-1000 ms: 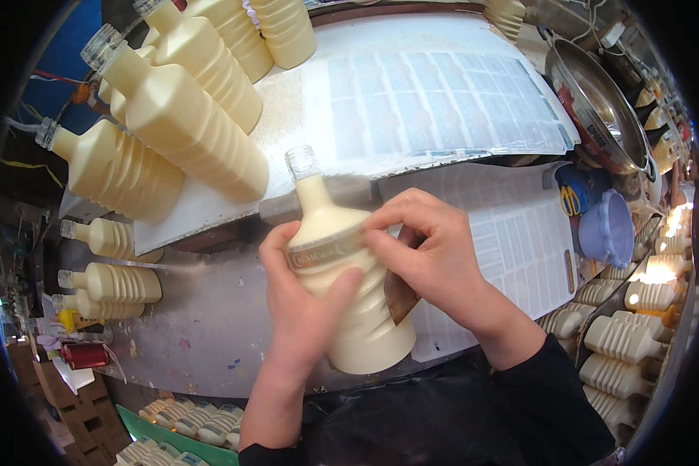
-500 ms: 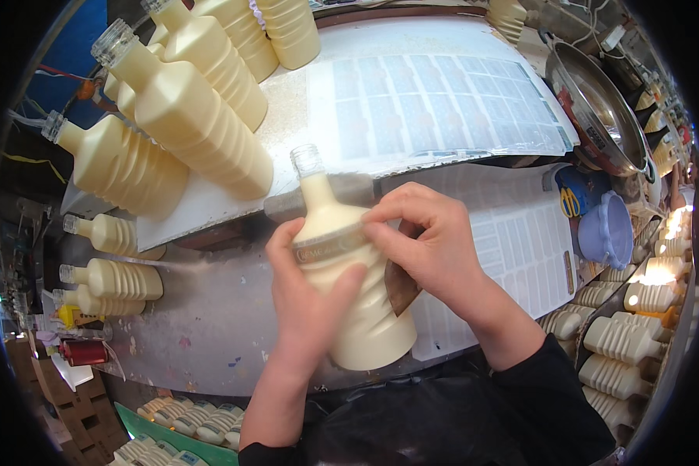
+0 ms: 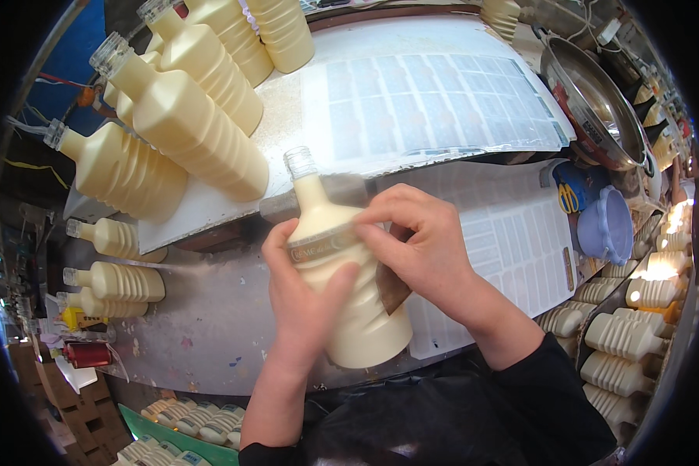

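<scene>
A cream-filled glass bottle [image 3: 349, 311] with no cap is held upright-tilted over the metal worktable [image 3: 210, 326]. My left hand [image 3: 303, 291] wraps its body from the left, thumb across the front. My right hand [image 3: 415, 245] presses a narrow label band [image 3: 318, 247] around the bottle's shoulder with the fingertips. A brown strip [image 3: 392, 287] shows under my right hand, behind the bottle.
Several filled bottles [image 3: 186, 116] lie on a raised board at the back left. Label sheets [image 3: 435, 101] cover the board, with another sheet [image 3: 512, 241] at the right. A metal bowl [image 3: 598, 109], a lilac cup [image 3: 610, 225], and more bottles [image 3: 113, 279] surround the table.
The bottle and both hands have shifted slightly; my right fingers slid along the label band on the bottle's shoulder.
</scene>
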Available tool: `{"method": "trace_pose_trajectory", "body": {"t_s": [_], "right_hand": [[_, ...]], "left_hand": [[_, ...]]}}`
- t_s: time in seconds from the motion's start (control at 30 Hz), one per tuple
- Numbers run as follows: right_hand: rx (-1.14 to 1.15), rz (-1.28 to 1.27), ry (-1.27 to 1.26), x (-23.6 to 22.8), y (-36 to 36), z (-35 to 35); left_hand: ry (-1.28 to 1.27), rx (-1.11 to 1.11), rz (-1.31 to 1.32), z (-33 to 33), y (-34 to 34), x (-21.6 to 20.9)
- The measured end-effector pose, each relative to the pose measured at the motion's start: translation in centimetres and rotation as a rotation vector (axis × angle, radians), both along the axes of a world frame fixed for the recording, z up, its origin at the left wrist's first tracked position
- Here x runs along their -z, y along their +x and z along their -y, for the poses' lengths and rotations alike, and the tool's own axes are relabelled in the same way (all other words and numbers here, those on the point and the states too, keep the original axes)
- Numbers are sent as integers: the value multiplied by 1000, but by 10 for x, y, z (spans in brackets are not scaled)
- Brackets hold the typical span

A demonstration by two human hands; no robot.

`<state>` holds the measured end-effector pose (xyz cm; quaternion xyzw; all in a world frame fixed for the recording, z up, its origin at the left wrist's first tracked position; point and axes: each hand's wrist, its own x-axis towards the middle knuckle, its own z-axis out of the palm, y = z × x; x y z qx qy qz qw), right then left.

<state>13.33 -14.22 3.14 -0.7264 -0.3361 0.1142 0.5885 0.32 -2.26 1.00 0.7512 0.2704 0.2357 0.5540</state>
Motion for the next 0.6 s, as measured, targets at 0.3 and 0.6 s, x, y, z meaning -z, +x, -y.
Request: {"method": "trace_pose_trajectory", "body": {"t_s": [0.3, 0.6], "right_hand": [[-44, -27, -59, -7, -1, -2], [-70, -496, -37, -4, 15, 13]], "left_hand": [[424, -36, -37, -6, -6, -2], [794, 143, 36, -24, 14, -42]]}}
